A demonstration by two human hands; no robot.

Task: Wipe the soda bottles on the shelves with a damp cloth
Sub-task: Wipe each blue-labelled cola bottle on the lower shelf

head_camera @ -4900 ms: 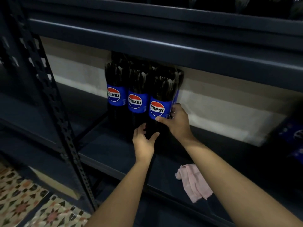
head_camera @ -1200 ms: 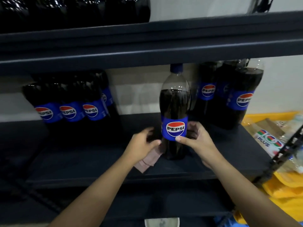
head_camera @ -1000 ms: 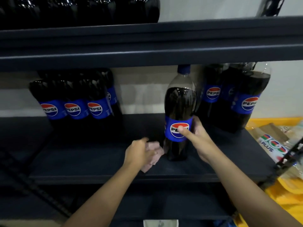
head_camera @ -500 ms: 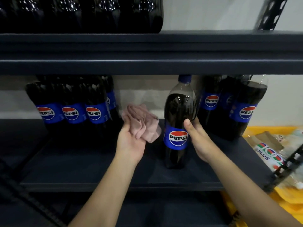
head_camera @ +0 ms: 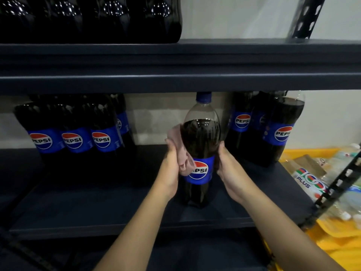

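Note:
A single Pepsi bottle (head_camera: 201, 137) with a blue cap stands upright at the middle of the dark shelf (head_camera: 97, 208). My left hand (head_camera: 171, 165) holds a pink cloth (head_camera: 180, 151) and presses it against the bottle's left side, over the edge of the blue label. My right hand (head_camera: 227, 167) grips the bottle's right side at label height, fingers going behind it. A wrapped pack of Pepsi bottles (head_camera: 72, 133) stands to the left, and another group of Pepsi bottles (head_camera: 273, 126) stands to the right.
The upper shelf beam (head_camera: 195, 75) hangs low, just over the bottle's cap, with more dark bottles (head_camera: 88, 18) on top. A perforated black upright (head_camera: 336, 188) and yellow crates holding 100 Plus packs (head_camera: 312, 182) sit at the right.
My left hand has brought the cloth from mid-air onto the left side of the bottle. My right hand stays gripping the bottle's right side.

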